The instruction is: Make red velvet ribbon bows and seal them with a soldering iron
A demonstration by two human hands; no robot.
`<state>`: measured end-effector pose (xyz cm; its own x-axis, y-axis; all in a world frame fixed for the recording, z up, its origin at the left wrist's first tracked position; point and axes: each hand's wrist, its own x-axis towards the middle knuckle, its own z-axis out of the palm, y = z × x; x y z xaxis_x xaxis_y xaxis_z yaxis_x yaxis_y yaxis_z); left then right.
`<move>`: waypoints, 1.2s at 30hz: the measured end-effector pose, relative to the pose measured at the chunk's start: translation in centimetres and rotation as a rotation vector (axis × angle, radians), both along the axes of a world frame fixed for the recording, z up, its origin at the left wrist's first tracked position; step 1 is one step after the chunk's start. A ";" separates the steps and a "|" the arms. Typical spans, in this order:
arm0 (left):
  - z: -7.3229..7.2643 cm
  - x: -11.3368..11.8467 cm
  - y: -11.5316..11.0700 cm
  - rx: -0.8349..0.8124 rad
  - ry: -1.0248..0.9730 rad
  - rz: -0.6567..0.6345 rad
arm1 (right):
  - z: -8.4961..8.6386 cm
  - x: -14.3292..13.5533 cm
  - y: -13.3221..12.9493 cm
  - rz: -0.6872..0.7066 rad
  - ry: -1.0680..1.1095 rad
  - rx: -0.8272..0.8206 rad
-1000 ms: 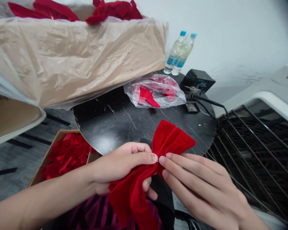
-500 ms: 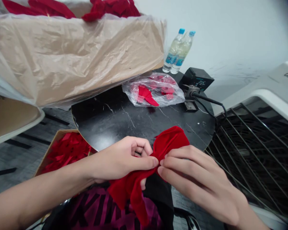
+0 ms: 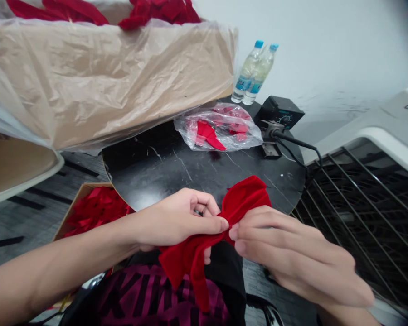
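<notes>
A red velvet bow [image 3: 246, 195] is held between my two hands, above the near edge of the black table. My left hand [image 3: 182, 222] pinches its gathered middle with thumb and fingers. From the right, my right hand [image 3: 289, 244] grips the same middle with its fingertips, close beside the left thumb. One loop spreads up and to the right, while the tails [image 3: 197, 276] hang below my left hand. Behind the cloth lies a black bag or garment [image 3: 149, 296] with purple and black lettering. The underside of the bow's middle is hidden by my fingers.
On the round black marbled table [image 3: 149, 167] are a clear plastic bag [image 3: 250, 140] with red pieces, two bottles [image 3: 243, 79] and a black corded device [image 3: 280, 113]. A plastic-covered box [image 3: 122, 86] holds red cloth. A carton [image 3: 66, 219] sits lower left; a white wire-grilled appliance [image 3: 387, 131] stands right.
Both hands and the bow have shifted slightly right. My right hand has turned a little at the wrist, and the upper loop looks more spread. The hold on the middle stays.
</notes>
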<state>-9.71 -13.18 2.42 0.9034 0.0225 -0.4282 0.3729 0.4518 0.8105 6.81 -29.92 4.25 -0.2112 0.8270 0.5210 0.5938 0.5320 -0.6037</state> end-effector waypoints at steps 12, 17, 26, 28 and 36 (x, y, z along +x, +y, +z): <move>0.4 0.0 0.8 0.199 -0.028 -0.117 | -2.6 -0.7 0.3 -0.150 0.102 0.054; 1.5 -0.2 1.4 0.267 -0.070 -0.229 | -1.9 -1.1 0.4 -0.206 0.073 -0.016; 3.1 -0.5 0.2 0.635 -0.128 -0.205 | 0.2 -1.8 0.3 -0.362 0.150 -0.304; 3.0 -0.5 0.0 0.643 -0.122 -0.178 | 0.6 -1.7 0.5 -0.358 0.187 -0.376; 1.7 -0.6 0.2 0.264 0.010 0.013 | 1.5 -1.7 0.5 -0.383 0.044 -0.205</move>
<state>-10.35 -12.99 4.07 0.8979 0.1467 -0.4150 0.3771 0.2299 0.8972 5.15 -29.37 5.76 0.1492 0.9288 0.3392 0.6962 0.1449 -0.7031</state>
